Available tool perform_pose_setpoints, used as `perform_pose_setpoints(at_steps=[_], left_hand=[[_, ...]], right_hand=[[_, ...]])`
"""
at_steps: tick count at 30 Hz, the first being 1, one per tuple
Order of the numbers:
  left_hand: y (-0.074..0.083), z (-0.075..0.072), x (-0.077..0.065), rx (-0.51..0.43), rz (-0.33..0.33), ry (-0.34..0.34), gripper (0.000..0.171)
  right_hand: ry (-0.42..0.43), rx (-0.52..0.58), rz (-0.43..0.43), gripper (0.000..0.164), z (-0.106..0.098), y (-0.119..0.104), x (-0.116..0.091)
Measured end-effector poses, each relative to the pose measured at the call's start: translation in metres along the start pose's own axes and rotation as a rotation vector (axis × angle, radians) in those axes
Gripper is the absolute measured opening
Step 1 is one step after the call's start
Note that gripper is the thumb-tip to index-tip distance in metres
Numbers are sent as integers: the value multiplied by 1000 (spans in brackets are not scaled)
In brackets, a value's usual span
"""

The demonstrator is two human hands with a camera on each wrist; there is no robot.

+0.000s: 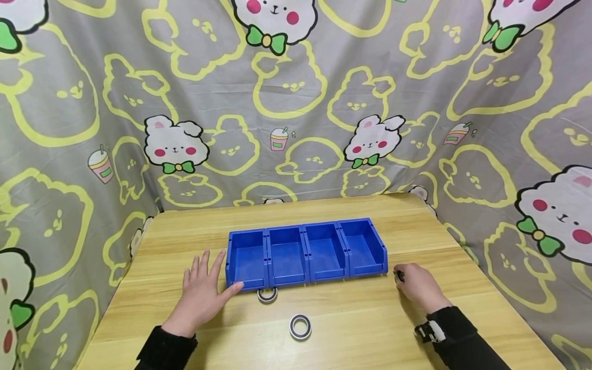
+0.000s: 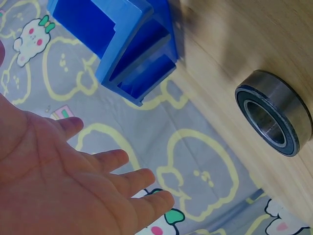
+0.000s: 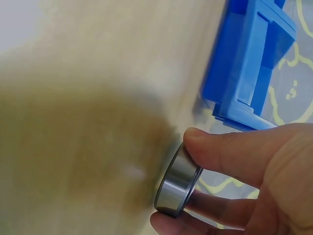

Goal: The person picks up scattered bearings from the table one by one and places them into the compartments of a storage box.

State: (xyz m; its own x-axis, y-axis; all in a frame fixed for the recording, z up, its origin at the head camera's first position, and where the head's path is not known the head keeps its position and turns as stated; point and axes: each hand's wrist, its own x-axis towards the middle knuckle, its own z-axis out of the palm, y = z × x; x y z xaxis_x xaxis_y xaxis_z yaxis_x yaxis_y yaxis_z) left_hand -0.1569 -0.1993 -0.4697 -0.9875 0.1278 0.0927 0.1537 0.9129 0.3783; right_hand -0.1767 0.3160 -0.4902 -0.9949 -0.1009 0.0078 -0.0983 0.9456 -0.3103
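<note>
A row of joined blue plastic bins (image 1: 288, 280) stands on the table, their insides bare. My left hand (image 1: 201, 295) is beside the row's left end, fingers spread, thumb tip at the front left corner. In the left wrist view its palm (image 2: 63, 181) holds nothing. Between thumb and fingers, my right hand (image 1: 420, 288) pinches a steel ball bearing (image 3: 178, 183), just off the row's right end and low over the table. One bearing (image 1: 267, 301) lies at the front edge of the bins, partly hidden by them. Another bearing (image 1: 300, 337) lies flat nearer to me.
The wooden table (image 1: 361, 329) extends around the bins. A grey curtain (image 1: 222, 108) with cartoon rabbits hangs behind it and along both sides. A black band with a small device (image 1: 432, 331) sits on the right wrist.
</note>
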Motion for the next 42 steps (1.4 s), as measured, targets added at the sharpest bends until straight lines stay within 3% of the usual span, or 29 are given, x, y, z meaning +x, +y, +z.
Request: perform_pose_setpoints(at_steps=[5,12,18,26,42], left_hand=[[0,-1,0,-1,-2,-4,99],[1,-2,-1,4,0,-4,99],[2,-3,-1,4,-5,-7,100],[5,-4,-1,0,-7,-10,99],[4,0,-4,-19,1,-3,97]], right_hand=[[41,30,-31,34,-15,-3,1],[119,-14,-127,34,-41,-13,6],[133,-26,-134,36,-54,-23,11],[162,-29,-170,34,-61,-38,16],[128,-67,-199,36,-72,-75,41]])
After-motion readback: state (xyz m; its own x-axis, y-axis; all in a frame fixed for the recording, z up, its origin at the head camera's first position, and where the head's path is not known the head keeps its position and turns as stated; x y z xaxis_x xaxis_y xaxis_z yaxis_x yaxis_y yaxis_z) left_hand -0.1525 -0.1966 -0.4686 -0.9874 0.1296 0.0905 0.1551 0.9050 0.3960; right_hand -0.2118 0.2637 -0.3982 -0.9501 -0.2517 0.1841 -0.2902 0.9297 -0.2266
